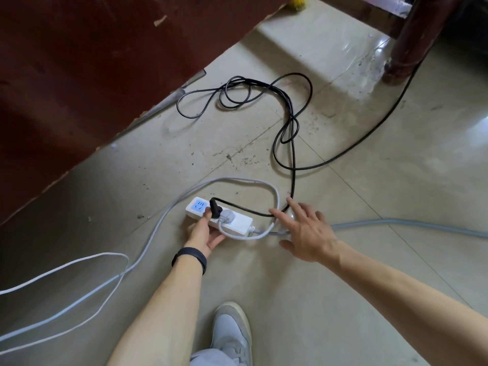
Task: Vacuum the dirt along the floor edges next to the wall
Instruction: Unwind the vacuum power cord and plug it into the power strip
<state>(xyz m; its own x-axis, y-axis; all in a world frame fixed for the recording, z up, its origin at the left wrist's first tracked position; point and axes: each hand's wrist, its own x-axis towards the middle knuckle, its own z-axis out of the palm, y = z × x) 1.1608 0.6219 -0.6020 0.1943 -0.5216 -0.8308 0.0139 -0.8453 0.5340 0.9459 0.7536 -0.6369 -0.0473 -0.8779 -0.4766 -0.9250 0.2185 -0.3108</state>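
Observation:
A white power strip (237, 222) lies on the tiled floor, its red light on. A black plug (215, 210) and a grey plug (227, 216) sit in its sockets. My left hand (204, 235) grips the strip's near side, thumb against the black plug. Spread open just right of the strip, my right hand (303, 229) hovers with its fingertips at the black cord (291, 143). That cord loops away across the floor toward the upper right. Dirt specks (248, 159) lie scattered on the tiles.
A dark red wooden panel (79, 75) fills the upper left, meeting the floor along a diagonal edge. A dark furniture leg (406, 48) stands at the upper right. Grey and white cables (92, 283) trail left. A grey hose (409, 225) runs right. My shoe (232, 331) is below.

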